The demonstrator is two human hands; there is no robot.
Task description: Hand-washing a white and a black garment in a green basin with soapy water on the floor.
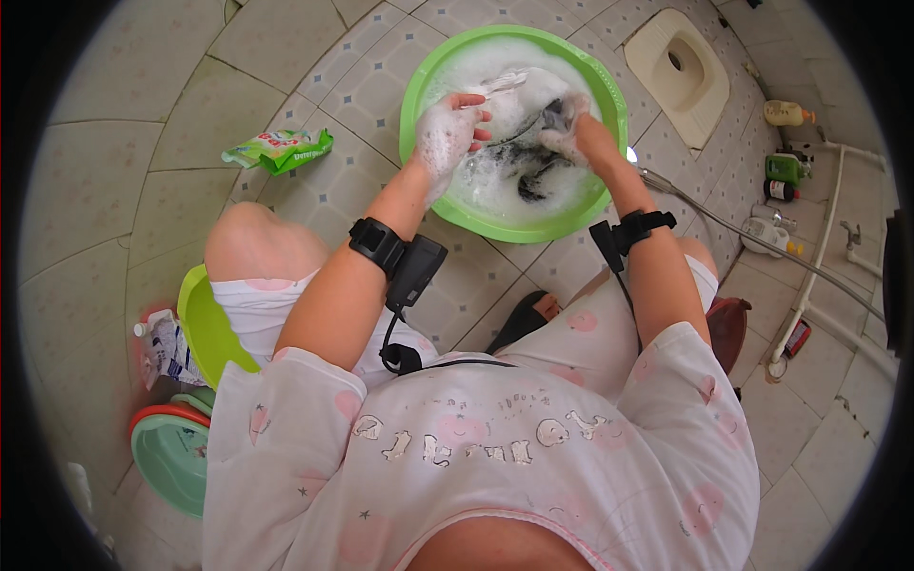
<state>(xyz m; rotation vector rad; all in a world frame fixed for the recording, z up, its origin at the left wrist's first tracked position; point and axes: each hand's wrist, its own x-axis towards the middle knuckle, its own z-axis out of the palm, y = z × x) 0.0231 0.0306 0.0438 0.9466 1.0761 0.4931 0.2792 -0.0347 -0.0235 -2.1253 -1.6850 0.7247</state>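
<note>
A green basin (411, 114) on the tiled floor in front of me is filled with white suds (486, 200). Dark cloth (538, 186) shows partly through the foam, and a white cloth (524, 90) lies towards the far side. My left hand (451, 136), coated in foam, hovers over the basin's left part with its fingers apart and nothing in them. On the right, my foamy right hand (573, 131) is closed on a bunched part of the dark cloth. The rest of that cloth is hidden under the suds.
A green detergent bag (279, 150) lies left of the basin. Beyond it at right is a squat toilet (678, 71); a shower hose (738, 226) runs along the right. Bottles (784, 169) line the right wall. Stacked basins (171, 455) stand at lower left.
</note>
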